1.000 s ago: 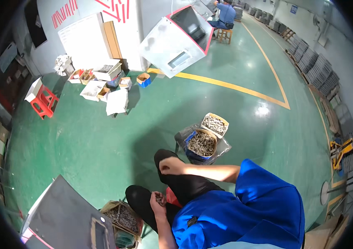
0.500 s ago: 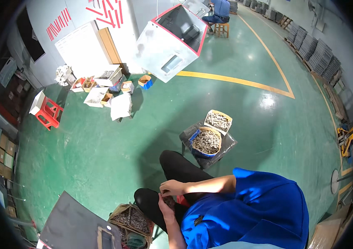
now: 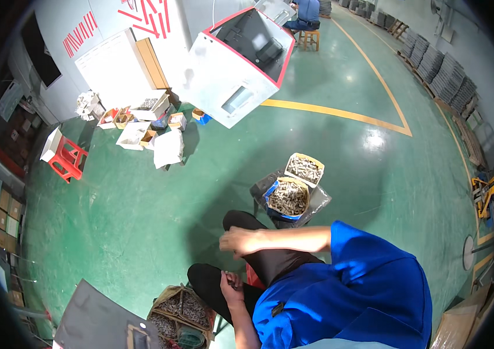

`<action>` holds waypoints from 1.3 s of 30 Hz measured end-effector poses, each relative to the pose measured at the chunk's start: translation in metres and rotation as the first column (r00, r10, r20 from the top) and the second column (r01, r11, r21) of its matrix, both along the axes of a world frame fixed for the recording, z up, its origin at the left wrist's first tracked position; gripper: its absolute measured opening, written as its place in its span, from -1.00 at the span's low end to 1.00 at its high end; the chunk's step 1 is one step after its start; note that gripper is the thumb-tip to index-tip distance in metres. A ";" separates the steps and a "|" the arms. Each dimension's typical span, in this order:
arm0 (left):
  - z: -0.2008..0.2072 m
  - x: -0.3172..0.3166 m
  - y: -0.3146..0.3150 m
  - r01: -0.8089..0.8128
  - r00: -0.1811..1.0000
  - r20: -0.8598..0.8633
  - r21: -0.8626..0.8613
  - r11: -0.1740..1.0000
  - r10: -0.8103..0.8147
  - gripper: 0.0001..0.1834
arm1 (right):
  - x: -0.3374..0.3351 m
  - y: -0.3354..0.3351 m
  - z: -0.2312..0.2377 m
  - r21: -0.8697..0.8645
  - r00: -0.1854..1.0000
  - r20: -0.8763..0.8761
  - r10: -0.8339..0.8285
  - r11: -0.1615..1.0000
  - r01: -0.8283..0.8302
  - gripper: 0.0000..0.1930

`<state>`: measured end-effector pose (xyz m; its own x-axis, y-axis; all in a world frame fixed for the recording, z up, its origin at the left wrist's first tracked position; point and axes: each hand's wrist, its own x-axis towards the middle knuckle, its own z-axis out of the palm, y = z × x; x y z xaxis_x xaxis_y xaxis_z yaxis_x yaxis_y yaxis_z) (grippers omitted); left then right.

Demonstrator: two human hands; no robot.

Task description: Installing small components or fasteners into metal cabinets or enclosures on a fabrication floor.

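My left hand (image 3: 232, 286) rests by my left knee, its fingers curled up over the palm around something small and dark that I cannot make out. Farther forward, over my right thigh, my right hand (image 3: 239, 241) is bent downward with its fingers drawn together; whatever they may hold is hidden. Ahead of it, a blue-sided box (image 3: 287, 198) full of small metal cylinders stands on a low stool covered in black plastic (image 3: 318, 202). A second box (image 3: 305, 169) of similar pieces adjoins it. Beside my left knee is an open carton (image 3: 180, 311) with small dark parts.
Near left, a grey panel (image 3: 99, 317) stands close to the carton. A white metal cabinet with a red rim (image 3: 229, 87) appears high ahead. Bins (image 3: 133, 134) and a red stool (image 3: 68, 158) stand at far left. Another person (image 3: 307, 14) sits far ahead.
My hands, together at my left knee before, are now apart. The right moved forward over my right thigh; the left stayed by the knee. The panel and cabinet shifted slightly in view.
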<state>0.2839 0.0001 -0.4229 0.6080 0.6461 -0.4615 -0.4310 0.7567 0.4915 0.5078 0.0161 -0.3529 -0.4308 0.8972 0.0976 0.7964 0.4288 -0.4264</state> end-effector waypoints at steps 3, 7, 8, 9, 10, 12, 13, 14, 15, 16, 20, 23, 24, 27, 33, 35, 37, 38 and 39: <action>-0.004 -0.005 0.002 -0.016 0.998 0.067 -0.066 0.998 0.021 -0.67 | 0.059 0.036 0.034 0.197 0.977 0.055 -0.207 0.961 0.193 -0.44; -0.001 -0.004 0.004 -0.001 0.996 0.090 -0.089 0.996 0.009 -0.72 | 0.151 0.076 0.087 0.546 0.845 0.214 -0.489 0.777 0.312 -0.66; 0.000 -0.005 0.002 -0.021 0.997 0.075 -0.085 0.996 0.028 -0.73 | 0.165 0.083 0.106 0.540 0.821 0.282 -0.496 0.790 0.291 -0.69; 0.001 -0.005 0.001 -0.026 0.996 0.078 -0.085 0.996 0.033 -0.74 | 0.172 0.088 0.127 0.496 0.787 0.373 -0.491 0.823 0.277 -0.76; 0.001 0.003 0.002 -0.005 0.996 0.087 -0.092 0.996 0.013 -0.74 | 0.201 0.089 0.123 0.467 0.758 0.384 -0.527 0.819 0.333 -0.69; 0.001 0.004 0.001 0.003 0.996 0.087 -0.087 0.996 0.004 -0.75 | 0.234 0.092 0.121 0.490 0.642 0.532 -0.552 0.819 0.299 -0.70; 0.003 0.002 0.000 -0.002 0.996 0.088 -0.076 0.997 0.008 -0.75 | 0.238 0.091 0.128 0.423 0.622 0.572 -0.535 0.842 0.335 -0.69; 0.005 0.002 0.000 0.003 0.996 0.091 -0.064 0.998 0.002 -0.75 | 0.239 0.091 0.130 0.438 0.505 0.671 -0.543 0.840 0.321 -0.65; 0.008 0.002 0.000 0.009 0.992 0.126 -0.049 0.999 -0.003 -0.76 | 0.242 0.093 0.127 0.476 0.418 0.708 -0.569 0.822 0.311 -0.62; 0.010 0.001 0.000 0.003 0.992 0.123 -0.045 0.999 0.003 -0.77 | 0.244 0.095 0.125 0.514 0.328 0.737 -0.592 0.805 0.298 -0.60; 0.013 -0.001 0.000 -0.003 0.993 0.115 -0.016 1.000 0.005 -0.80 | 0.244 0.098 0.117 0.553 0.287 0.743 -0.605 0.796 0.247 -0.67; 0.015 -0.001 0.001 -0.006 0.994 0.105 -0.004 1.000 0.006 -0.83 | 0.243 0.100 0.119 0.545 0.313 0.737 -0.599 0.801 0.247 -0.69; 0.015 0.001 0.001 -0.006 0.995 0.105 -0.005 1.000 0.006 -0.84 | 0.247 0.099 0.116 0.539 0.326 0.731 -0.600 0.800 0.264 -0.70; 0.027 0.008 -0.002 -0.039 0.999 0.032 0.013 0.999 0.038 -0.81 | 0.258 0.093 0.114 0.564 0.275 0.738 -0.616 0.787 0.250 -0.71; 0.025 0.009 0.015 0.025 0.994 0.112 -0.055 0.998 -0.019 -0.70 | 0.260 0.085 0.138 0.382 0.381 0.734 -0.562 0.806 0.452 -0.76; 0.033 0.020 0.037 0.059 0.995 0.083 -0.077 0.995 -0.052 -0.62 | 0.278 0.087 0.139 0.337 0.373 0.739 -0.561 0.788 0.516 -0.72; 0.049 0.036 0.068 0.031 1.000 0.007 -0.046 0.998 -0.031 -0.61 | 0.259 0.106 0.158 0.158 0.503 0.691 -0.518 0.788 0.595 -0.72; 0.060 0.047 0.085 0.027 0.999 -0.034 -0.031 0.999 -0.028 -0.61 | 0.244 0.113 0.171 0.061 0.561 0.656 -0.504 0.777 0.627 -0.72; 0.071 0.060 0.104 0.048 0.998 -0.039 0.004 0.999 -0.047 -0.59 | 0.230 0.121 0.179 -0.039 0.728 0.482 -0.487 0.819 0.573 -0.71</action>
